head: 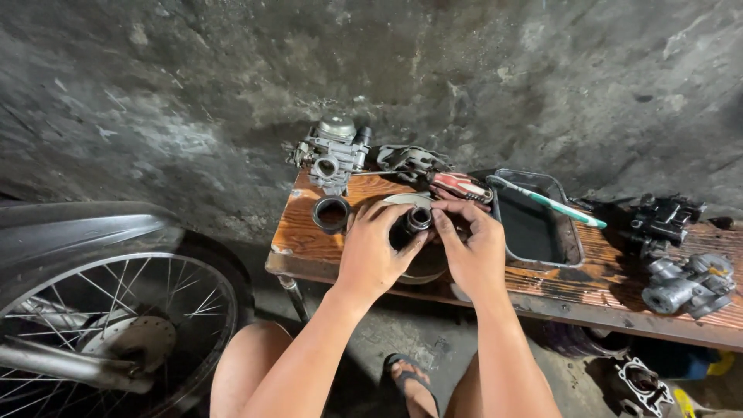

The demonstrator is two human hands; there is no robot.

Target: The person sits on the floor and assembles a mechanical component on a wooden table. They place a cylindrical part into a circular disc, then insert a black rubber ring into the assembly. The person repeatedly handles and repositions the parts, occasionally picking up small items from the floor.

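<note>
Over a worn wooden bench (309,240), both my hands hold a small dark cylindrical part with a metal rim (418,220). My left hand (375,248) grips it from the left, fingers curled round it. My right hand (472,244) grips it from the right, fingertips on its top. Under the hands lies a round pale dish (406,200), mostly hidden. A black rubber ring (331,214) stands on the bench just left of my left hand. Behind it sits a grey metal carburettor (334,153).
A red-handled tool (462,186) lies behind my hands. A dark rectangular tray (569,232) with a green-and-white toothbrush (553,203) across it sits to the right. More metal engine parts (685,282) lie at the far right. A spoked motorcycle wheel (116,325) stands at lower left.
</note>
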